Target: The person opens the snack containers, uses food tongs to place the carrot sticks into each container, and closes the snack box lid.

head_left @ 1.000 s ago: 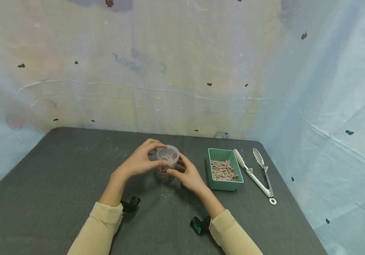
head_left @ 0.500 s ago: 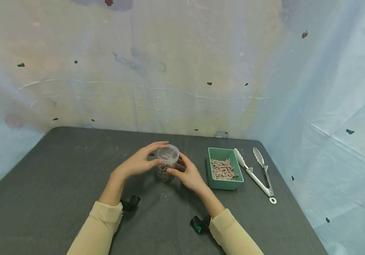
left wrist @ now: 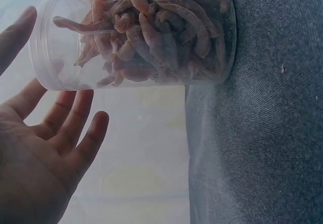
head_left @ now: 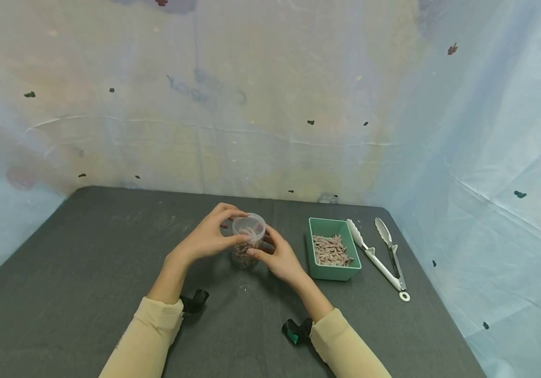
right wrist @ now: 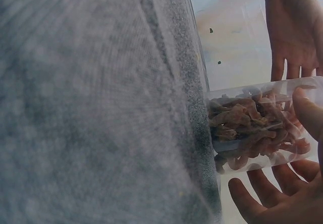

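A clear plastic jar [head_left: 244, 257] stands upright on the dark table, part-filled with brownish dried-meat-like strips [left wrist: 151, 42]. It has a translucent round lid [head_left: 249, 229] on top. My left hand [head_left: 209, 236] reaches over from the left and grips the lid's edge, thumb on the near side and fingers on the far side. In the left wrist view, this hand's fingers [left wrist: 70, 118] spread beside the lid. From the right, my right hand [head_left: 282, 257] holds the jar's body, its thumb in front and its fingers partly hidden behind. The right wrist view shows its thumb [right wrist: 308, 110] against the jar wall.
A green rectangular tub [head_left: 333, 273] holding more strips [head_left: 331, 251] stands right of the jar. Beyond it lie spread metal tongs [head_left: 388, 275] near the table's right edge. A patterned plastic sheet [head_left: 251, 105] hangs behind the table [head_left: 86, 273].
My left hand loosened on the lid half a second ago, fingers straighter, and now has its thumb and fingers back round the rim. The right hand and jar stay in place.
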`<state>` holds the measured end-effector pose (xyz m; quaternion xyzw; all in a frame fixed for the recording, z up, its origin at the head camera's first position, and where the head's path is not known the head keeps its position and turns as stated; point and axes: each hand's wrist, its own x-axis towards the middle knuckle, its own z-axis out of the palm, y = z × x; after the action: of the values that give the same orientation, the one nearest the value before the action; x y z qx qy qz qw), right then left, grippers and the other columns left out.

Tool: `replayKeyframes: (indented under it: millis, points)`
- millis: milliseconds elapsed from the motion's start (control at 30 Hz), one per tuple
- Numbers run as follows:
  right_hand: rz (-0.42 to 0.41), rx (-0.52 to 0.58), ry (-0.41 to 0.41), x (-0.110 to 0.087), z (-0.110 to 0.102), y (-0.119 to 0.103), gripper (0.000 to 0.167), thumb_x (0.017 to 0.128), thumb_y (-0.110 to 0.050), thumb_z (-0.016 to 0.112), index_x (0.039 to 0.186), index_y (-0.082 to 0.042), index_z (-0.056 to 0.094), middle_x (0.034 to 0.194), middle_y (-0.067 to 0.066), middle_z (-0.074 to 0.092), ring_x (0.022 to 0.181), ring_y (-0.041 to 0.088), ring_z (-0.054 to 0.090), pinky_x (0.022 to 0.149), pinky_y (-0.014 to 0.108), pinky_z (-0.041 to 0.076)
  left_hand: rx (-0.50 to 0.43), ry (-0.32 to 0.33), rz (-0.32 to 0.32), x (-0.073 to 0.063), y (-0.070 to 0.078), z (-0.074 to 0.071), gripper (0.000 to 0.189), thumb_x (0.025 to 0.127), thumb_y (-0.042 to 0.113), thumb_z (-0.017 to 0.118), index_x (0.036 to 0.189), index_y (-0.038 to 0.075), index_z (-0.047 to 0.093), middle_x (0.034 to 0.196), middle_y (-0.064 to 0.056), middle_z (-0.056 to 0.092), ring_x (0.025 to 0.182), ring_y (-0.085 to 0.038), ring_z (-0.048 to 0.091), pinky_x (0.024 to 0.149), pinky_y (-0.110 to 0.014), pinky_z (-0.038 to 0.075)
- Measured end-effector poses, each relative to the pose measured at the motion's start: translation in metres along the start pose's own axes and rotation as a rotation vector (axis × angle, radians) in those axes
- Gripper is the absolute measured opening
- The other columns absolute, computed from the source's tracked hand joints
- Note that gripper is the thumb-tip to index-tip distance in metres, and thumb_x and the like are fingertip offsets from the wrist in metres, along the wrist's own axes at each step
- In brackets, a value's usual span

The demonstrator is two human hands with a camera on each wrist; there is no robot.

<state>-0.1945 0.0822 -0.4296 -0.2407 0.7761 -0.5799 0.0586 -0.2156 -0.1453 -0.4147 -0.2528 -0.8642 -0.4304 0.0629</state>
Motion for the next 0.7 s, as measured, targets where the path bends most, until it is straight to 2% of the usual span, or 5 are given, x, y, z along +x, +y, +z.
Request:
replayKeyframes:
  millis: [500,700]
  points:
    - [0.011,0.009,0.013,0.0005,0.0009,0.0008,0.072,0.099,-0.006,0.071,0.161,0.000,0.034,0.157,0.024,0.043,0.144,0.043,0.044,0.111,0.061,0.043,-0.043,-0.061,0.040,-0.0017,-0.0014,-0.0034,0.049,0.100,0.019,0.073,0.146,0.008,0.058,0.157,-0.012,0.043,0.138,-0.035,0.048,0.104,-0.061,0.045]
    - [0.009,-0.002,0.009,0.0001,0.0006,-0.0003,0.072,0.100,-0.006,0.071,0.161,0.000,0.034,0.157,0.024,0.043,0.143,0.043,0.045,0.110,0.060,0.045,-0.037,-0.030,0.045,-0.0012,0.0006,-0.0025,0.052,0.100,0.021,0.074,0.146,0.005,0.057,0.155,-0.016,0.044,0.135,-0.038,0.049,0.103,-0.064,0.044]
